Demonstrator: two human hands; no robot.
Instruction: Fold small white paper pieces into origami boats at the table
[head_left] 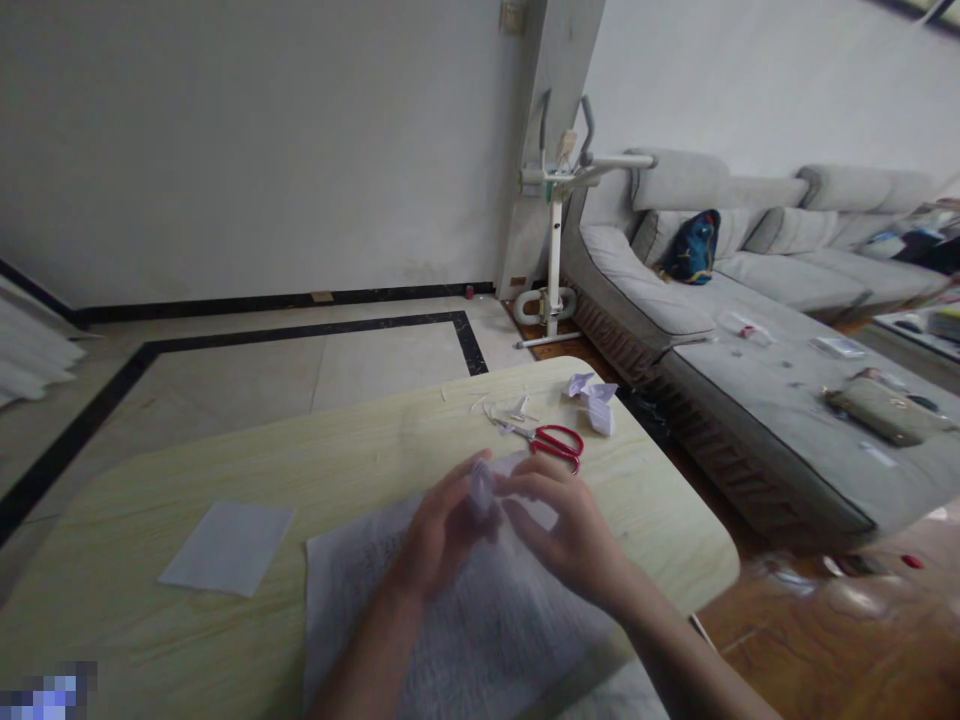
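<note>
Head view, small paper piece (481, 484): here it is, pale and bunched or folded, up between the two hands over the printed sheet (349, 610); blur hides its creases, so I cannot call the exact form.
Left hand (437, 525): a narrow grip, fingers and thumb around the piece from its left side, looking like the steadying side; best kept light, since a hard squeeze would likely flatten the layers.
Right hand (566, 530): fingertips right up at the paper's edge, thumb a little apart from them; whether this grip has truly closed on it, I cannot tell.
Working the paper: small, patient moves look right here, one layer at a time, the left grip holding near the spot being shaped; a tug outward by the right could tear something this thin.
Creasing: edges matched first, then pressed along their length with a fingertip; down on the bench (330, 455) would give firmer backing than mid-air.
Scissors (556, 442): lying just beyond the hands, red handles rightward, blades among the paper scraps (517, 406); forearms want to swing wide of those points.
Folded pieces (598, 408): over at the far right corner, easily crushed by a careless sleeve or elbow.
Square paper (229, 548): flat, off to the left, well apart from the hands.
</note>
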